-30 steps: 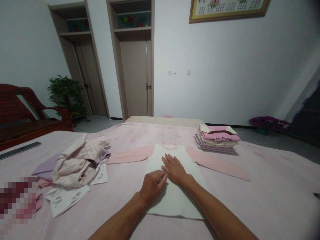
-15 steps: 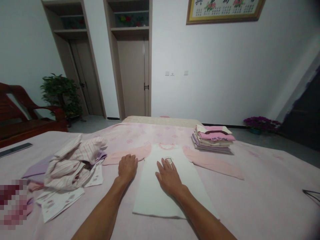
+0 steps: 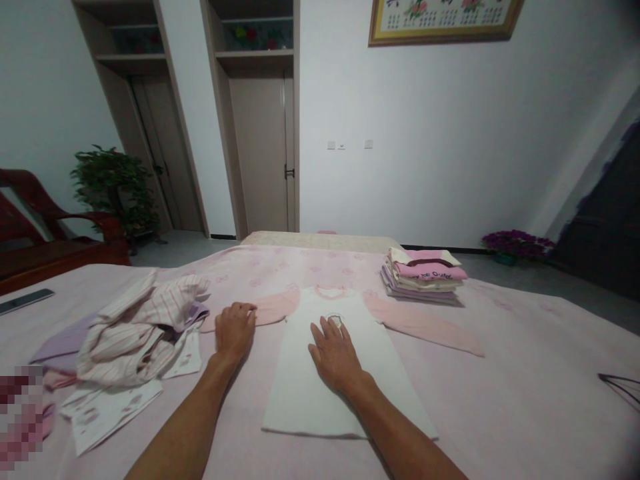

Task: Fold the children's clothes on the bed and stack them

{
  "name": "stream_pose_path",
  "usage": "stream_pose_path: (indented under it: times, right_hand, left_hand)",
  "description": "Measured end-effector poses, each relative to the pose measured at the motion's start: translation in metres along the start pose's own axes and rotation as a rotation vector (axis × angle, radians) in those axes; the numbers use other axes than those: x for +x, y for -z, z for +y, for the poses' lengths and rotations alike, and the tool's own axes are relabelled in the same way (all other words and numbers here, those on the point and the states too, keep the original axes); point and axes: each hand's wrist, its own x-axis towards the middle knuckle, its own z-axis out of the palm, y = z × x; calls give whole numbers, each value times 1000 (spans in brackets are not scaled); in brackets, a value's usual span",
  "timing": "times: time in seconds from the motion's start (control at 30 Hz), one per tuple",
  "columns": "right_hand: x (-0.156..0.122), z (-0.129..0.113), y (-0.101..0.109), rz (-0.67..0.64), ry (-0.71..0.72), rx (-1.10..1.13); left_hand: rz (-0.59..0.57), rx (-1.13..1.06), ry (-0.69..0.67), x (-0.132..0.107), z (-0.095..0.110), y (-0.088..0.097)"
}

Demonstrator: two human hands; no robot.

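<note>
A white long-sleeved shirt [image 3: 295, 380] with pink sleeves lies flat on a pink bedspread, its neckline away from me. My right hand [image 3: 334, 353] rests on the chest, fingers spread beside a small printed emblem [image 3: 336, 321]. My left hand [image 3: 235, 331] lies on the left sleeve [image 3: 273, 308], fingers loosely extended and slightly bent, covering part of the sleeve towards its cuff. The other sleeve [image 3: 425, 330] stretches out to the right, untouched. Neither hand grips any cloth that I can see.
A heap of crumpled clothes [image 3: 135, 340] lies to the left, beyond it a dark phone-like object [image 3: 25, 301]. A folded clothes stack [image 3: 424, 277] stands at the back right. A thin black wire shape [image 3: 617, 383] lies at the right edge of the bedspread [image 3: 525, 400].
My left hand has slid left along the sleeve towards its cuff. My right hand remains on the shirt's chest. The view has shifted slightly.
</note>
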Motion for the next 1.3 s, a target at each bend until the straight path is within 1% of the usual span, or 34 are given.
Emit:
stream_pose_path:
  times: [0.07,0.13,0.2,0.3,0.4,0.53,0.7,0.87,0.97,1.13,1.23,1.3]
  right_hand:
    - [-1,-2,3,1,6,4]
    - [-2,-3,6,1,33,12]
    - [-4,-3,9,5,60,20]
    - [-6,-3,11,19,75,33]
    - [-6,-3,11,32,70,41]
    - [-6,-4,11,30,61,53]
    - [-7,-4,13,11,59,65]
    - [-7,-3,12,21,61,61]
    - [-6,-3,11,20,60,51]
    - [-8,-2,9,64,83,39]
    - [-8,-1,9,68,89,40]
    - [-8,-2,9,68,85,40]
  left_hand:
    - [-26,-183,-132,-1,27,-4]
    - [-100,-321,-192,-1,51,-11]
    - [-168,-372,-193,0,69,-20]
    - [-209,-345,-171,1,80,-30]
    - [-217,-298,-168,1,79,-35]
    - [-218,-254,-193,2,77,-35]
    - [-202,-224,-210,4,80,-36]
    - [-173,-261,-236,4,77,-39]
    - [-150,-299,-209,5,72,-41]
    - [-111,-336,-162,8,65,-46]
    - [-102,-330,-180,7,65,-47]
    - [-113,-312,-219,5,66,-47]
